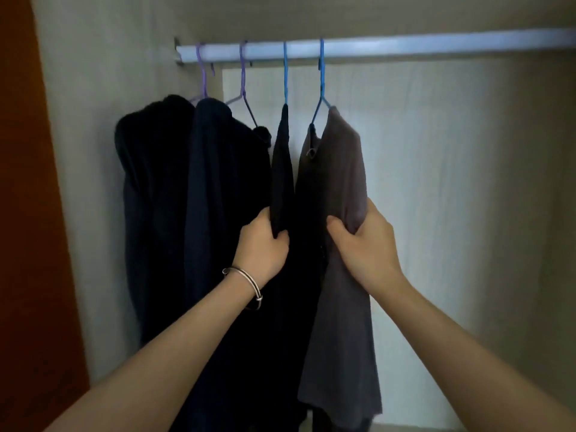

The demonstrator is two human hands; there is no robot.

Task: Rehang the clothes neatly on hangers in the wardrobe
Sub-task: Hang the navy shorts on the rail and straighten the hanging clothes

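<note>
Several garments hang from a silver wardrobe rail (405, 46). A grey-purple shirt (339, 169) hangs on a blue hanger (321, 85) at the right of the row. My right hand (364, 244) grips a fold of this shirt at mid height. Left of it a narrow black garment (282, 169) hangs on another blue hanger (285, 76), and my left hand (263, 244) grips its lower edge. Further left a dark navy garment (215, 188) and a black garment (149, 182) hang on purple hangers (243, 82).
The wardrobe's pale back panel (452, 182) shows to the right of the clothes, and the rail there carries nothing. A side wall (93, 120) stands close on the left, with an orange-brown door edge (28, 213) beyond it. A bangle sits on my left wrist (246, 282).
</note>
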